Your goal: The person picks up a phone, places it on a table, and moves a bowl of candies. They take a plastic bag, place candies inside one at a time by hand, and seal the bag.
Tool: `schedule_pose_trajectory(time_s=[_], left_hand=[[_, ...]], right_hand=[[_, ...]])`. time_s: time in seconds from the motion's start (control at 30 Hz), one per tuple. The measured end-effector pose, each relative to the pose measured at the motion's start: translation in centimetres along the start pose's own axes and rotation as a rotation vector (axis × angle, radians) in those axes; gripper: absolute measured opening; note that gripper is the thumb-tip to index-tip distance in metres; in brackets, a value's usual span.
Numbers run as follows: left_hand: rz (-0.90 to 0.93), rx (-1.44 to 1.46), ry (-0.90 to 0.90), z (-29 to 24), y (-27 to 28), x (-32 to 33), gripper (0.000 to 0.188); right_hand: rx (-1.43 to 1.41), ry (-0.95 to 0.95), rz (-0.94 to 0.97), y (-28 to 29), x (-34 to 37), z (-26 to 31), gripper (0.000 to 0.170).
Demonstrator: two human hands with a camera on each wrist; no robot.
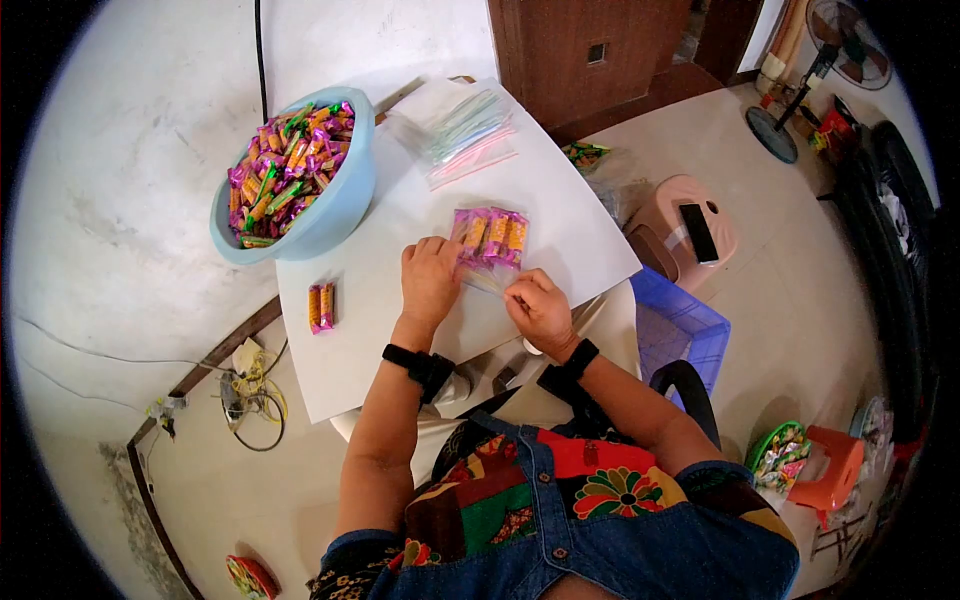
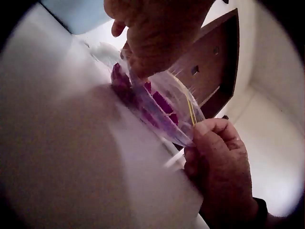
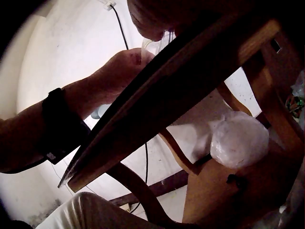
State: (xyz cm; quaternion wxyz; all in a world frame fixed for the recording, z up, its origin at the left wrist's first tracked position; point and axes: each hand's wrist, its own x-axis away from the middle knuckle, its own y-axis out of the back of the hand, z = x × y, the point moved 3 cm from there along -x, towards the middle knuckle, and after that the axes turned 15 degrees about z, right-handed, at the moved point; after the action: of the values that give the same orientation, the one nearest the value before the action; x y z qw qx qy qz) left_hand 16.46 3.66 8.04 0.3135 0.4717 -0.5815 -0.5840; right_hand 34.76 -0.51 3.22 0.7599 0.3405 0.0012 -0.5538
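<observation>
A clear zip bag with purple and orange snack packets lies on the white table near its front edge. The left hand is at the bag's left side, its fingers bent against the plastic. At the bag's near right corner the right hand pinches the plastic. In the left wrist view the right hand holds the bag's edge between thumb and fingers, and the left hand has fingertips at the other end, with purple packets inside. The right wrist view mostly shows the table's underside.
A blue basin heaped with packets stands at the table's back left. Two packets lie at the left edge. Empty zip bags are piled at the back. A pink stool and a blue crate stand right of the table.
</observation>
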Motion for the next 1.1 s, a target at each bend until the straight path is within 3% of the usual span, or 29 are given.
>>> schedule_pose_trajectory(time_s=[0.4,0.5,0.6,0.7,0.8,0.9,1.1], left_hand=[[0.028,-0.088,-0.079,0.7,-0.8,-1.2,0.016],[-0.121,-0.146,-0.134,0.1,-0.7,-1.4,0.008],[-0.154,-0.134,-0.154,-0.4,-0.4,-1.7,0.008],[0.002,-0.187,-0.123,0.0,-1.7,-2.0,0.012],[-0.058,-0.144,-0.085,-0.1,-1.5,-1.6,0.018],[0.012,-0.07,-0.102,0.9,-1.9,-1.0,0.029],[-0.082,0.187,-0.074,0.6,2.9,4.8,0.038]], right_hand=[[0.003,-0.006,0.022,0.1,-0.1,0.2,0.008],[0.014,-0.007,0.027,0.0,-0.1,0.1,0.008],[0.016,0.002,0.027,-0.2,-0.1,0.1,0.008],[0.042,0.031,0.016,-0.1,-0.2,0.1,0.008],[0.05,0.025,0.0,-0.1,-0.2,0.1,0.008],[0.035,-0.018,0.011,-0.1,0.0,0.0,0.009],[-0.02,0.017,-0.03,-0.9,-0.1,-0.9,0.008]])
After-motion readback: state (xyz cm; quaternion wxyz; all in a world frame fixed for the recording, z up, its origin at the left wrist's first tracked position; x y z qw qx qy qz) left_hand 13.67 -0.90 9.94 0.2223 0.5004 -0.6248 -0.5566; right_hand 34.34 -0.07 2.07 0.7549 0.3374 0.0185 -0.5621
